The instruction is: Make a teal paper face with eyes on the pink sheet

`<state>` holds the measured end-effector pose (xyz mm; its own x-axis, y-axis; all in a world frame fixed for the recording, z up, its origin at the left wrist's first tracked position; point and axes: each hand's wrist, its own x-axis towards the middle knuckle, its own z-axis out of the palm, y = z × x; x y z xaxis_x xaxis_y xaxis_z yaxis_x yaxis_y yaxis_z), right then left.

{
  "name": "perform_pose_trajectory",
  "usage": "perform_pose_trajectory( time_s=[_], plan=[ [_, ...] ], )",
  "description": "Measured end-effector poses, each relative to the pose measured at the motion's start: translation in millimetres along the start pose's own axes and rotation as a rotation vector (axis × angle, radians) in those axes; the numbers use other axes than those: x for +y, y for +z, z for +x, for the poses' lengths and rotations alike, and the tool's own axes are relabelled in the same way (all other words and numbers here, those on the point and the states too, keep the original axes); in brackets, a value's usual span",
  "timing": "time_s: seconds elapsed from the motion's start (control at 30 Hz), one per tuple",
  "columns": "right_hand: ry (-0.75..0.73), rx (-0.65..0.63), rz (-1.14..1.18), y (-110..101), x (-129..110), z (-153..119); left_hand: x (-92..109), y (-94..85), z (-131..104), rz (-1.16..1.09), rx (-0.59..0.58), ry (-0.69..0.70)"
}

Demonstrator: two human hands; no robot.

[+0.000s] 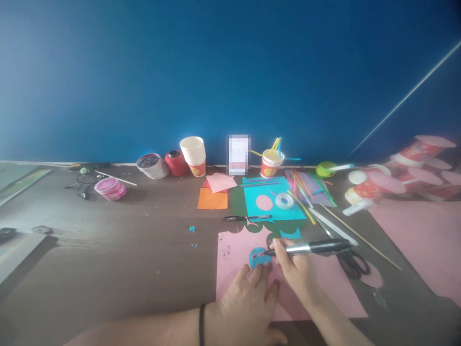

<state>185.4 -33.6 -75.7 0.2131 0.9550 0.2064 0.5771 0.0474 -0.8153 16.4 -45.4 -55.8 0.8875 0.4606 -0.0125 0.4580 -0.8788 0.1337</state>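
We are pinning a small blue paper cutout (260, 257) flat on the pink sheet (237, 254) with our left hand (248, 305), its fingers spread and resting just below the cutout, gripping nothing. Our right hand (293, 269) is closing around one black marker (309, 247), whose long axis is running nearly level, tip pointing left and touching the cutout's right edge, cap end trailing to the right. So the cutout is lying just left of the marker grip, with the left hand about as near. Beyond the pink sheet we are counting one second marker (247, 218), one tape roll (284, 201), and, right of the sheet, one pair of scissors (353, 264).
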Motion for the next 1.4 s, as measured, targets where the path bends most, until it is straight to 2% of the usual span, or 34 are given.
perform_pose_trajectory(
  time_s=[0.87,1.17,1.4],
  plan=[
    [0.023,-0.090,0.049,1.8,2.8,-2.3,1.3,0.7,0.4,0.035,0.002,-0.001],
    [0.030,0.022,0.068,1.7,6.3,0.0,0.2,5.9,0.3,0.015,0.015,0.002],
    [0.031,-0.067,0.070,2.7,4.9,-1.3,1.0,4.0,0.7,0.007,0.006,0.003]
  ],
)
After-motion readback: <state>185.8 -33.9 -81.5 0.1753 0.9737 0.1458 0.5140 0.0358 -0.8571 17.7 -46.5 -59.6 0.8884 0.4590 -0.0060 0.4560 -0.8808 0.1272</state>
